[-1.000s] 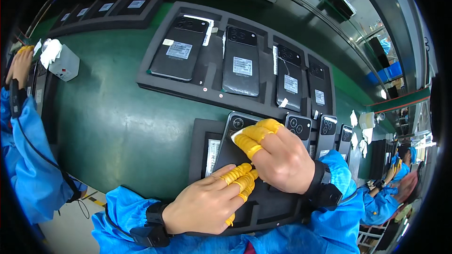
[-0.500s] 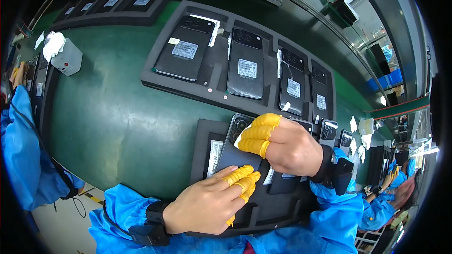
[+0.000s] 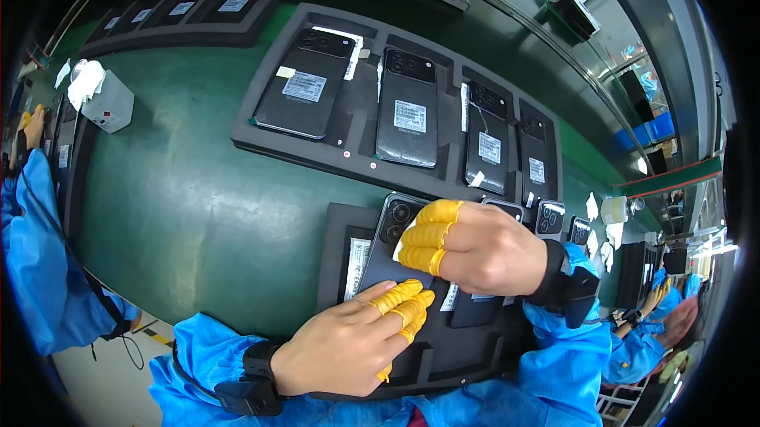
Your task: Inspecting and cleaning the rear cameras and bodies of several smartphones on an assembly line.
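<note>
At far left, a neighbour's blue sleeve (image 3: 36,269) and a small white box (image 3: 107,102) with a cloth on top. On the green belt (image 3: 198,213), a dark tray (image 3: 352,162) of four black phones lying face down. Nearer, a second tray (image 3: 336,261) with a black phone (image 3: 388,249) in its left slot. Left hand (image 3: 348,344) flat, yellow-capped fingers (image 3: 404,304) pressing on that phone's lower part, gripping nothing. Right hand (image 3: 483,249) curled, yellow-capped fingertips (image 3: 423,237) pinching a small white tab (image 3: 398,243) at the phone's back, just below the lenses.
</note>
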Motion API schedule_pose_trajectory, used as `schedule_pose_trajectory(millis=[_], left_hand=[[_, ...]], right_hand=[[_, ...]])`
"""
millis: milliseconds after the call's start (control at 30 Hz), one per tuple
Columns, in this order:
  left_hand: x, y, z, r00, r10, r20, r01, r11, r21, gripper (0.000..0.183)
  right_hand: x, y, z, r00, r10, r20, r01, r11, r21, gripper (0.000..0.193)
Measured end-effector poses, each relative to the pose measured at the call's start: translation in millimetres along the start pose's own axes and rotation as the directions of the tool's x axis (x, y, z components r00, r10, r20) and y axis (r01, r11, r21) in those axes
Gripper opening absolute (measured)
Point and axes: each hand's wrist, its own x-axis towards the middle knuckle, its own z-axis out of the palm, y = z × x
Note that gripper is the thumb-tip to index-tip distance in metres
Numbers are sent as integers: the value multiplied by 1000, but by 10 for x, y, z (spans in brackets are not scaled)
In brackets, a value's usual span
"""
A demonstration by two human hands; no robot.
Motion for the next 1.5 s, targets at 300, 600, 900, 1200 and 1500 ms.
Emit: schedule_pose_trajectory(millis=[300, 600, 900, 1200, 1500], left_hand=[[23, 0, -10, 1000, 6, -2, -6, 1000, 9, 54], [19, 17, -13, 1000, -13, 4, 13, 1000, 17, 55], [33, 34, -16, 1000, -11, -4, 11, 1000, 14, 56], [-8, 39, 14, 1000, -26, -8, 26, 1000, -18, 52], [4, 44, 21, 999, -4, -35, 6, 998, 61, 50]], right_hand=[[43, 62, -76, 995, -55, -80, 54, 998, -15, 40], [19, 99, -111, 999, -25, -30, 24, 999, -26, 40], [-128, 38, -45, 987, 58, -151, -80, 987, -141, 29], [-212, -330, 144, 973, 205, -104, -222, 956, -190, 40], [10, -167, 353, 940, 168, -297, -216, 967, -137, 45]])
